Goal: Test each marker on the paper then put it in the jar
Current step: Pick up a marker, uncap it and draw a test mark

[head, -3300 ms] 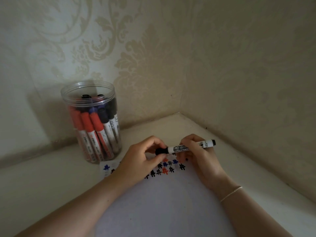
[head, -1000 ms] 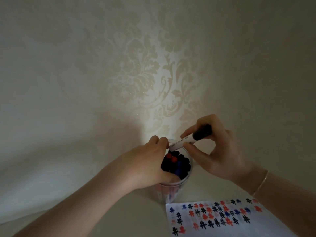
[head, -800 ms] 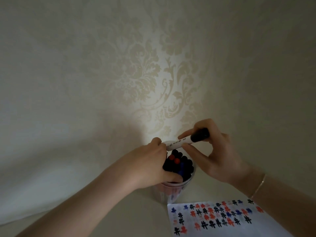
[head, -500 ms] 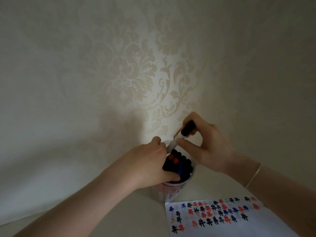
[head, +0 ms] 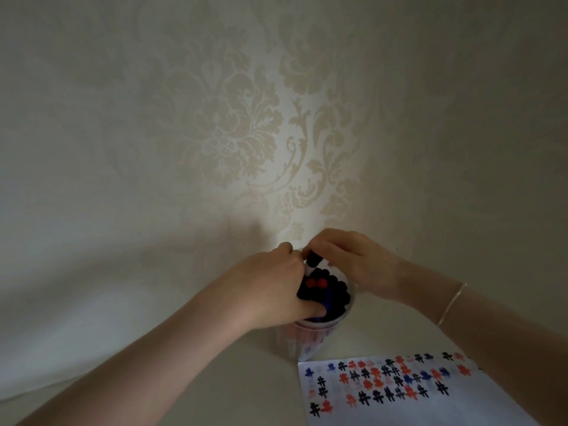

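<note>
down low, the jar point(head: 310, 336) is standing on the pale top point(head: 239, 376), close to the wall point(head: 215, 133) behind it, with bare surface lying open to its left and the paper point(head: 436, 407) lying just beside its base on the right. the paper's near edge is running off the bottom of the view. the jar is clear plastic and round, and it is looking packed: dark, blue and two red round caps point(head: 317, 283) are showing at its mouth, leaving little room inside. the left hand point(head: 270, 290) is gripping the jar at the rim, fingers curling over the far edge and the thumb lying across the near side of the mouth. the right hand point(head: 353, 262) is pinching the marker point(head: 313, 261) by its black cap end, fingers bent round it from above. the marker is standing nearly upright at the far left of the mouth, its long axis tilting a little, cap end up and white barrel pointing down among the other caps; how deep it is sitting is hidden by the hands. a thin bracelet point(head: 451, 302) is lying across the right wrist. the wall is carrying a raised cream damask pattern with a faint glitter. the paper is white and flat, covered near its top edge with rows of small black, red and blue hash marks, some blurred.
</note>
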The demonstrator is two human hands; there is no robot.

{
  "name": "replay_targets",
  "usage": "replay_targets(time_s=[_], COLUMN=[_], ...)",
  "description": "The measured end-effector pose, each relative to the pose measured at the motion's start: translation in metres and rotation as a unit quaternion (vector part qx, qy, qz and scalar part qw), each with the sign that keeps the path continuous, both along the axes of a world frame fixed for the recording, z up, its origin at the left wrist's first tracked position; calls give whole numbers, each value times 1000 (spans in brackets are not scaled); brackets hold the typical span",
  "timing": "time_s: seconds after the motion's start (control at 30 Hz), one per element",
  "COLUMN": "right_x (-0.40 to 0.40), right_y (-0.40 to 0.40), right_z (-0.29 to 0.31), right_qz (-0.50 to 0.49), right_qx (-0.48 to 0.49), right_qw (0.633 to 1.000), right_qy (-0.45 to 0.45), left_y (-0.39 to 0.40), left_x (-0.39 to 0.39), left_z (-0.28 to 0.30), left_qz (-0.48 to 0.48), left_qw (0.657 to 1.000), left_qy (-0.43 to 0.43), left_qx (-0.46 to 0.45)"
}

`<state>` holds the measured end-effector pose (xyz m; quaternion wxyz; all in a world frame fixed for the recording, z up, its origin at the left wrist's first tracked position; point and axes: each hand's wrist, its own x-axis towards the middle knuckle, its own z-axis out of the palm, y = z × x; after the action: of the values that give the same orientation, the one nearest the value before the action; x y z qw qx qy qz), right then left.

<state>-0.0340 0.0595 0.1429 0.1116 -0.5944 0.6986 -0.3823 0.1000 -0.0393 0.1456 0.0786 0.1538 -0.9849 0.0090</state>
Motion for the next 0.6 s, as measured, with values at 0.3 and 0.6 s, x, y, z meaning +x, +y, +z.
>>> replay_targets(time_s=[0.3, 0.6], right_x=[3, 6], right_y=[-23, -24], right_z=[18, 1], right_qz=[-48, -87], right_qx=[115, 67], right_qw=[991, 958], right_qy=[52, 265], left_y=[-19, -13], left_x=[-6, -2], left_z=[3, 1], left_qz=[3, 16], left_qw=[996, 998], left_qy=[2, 6], left_qx=[84, 55])
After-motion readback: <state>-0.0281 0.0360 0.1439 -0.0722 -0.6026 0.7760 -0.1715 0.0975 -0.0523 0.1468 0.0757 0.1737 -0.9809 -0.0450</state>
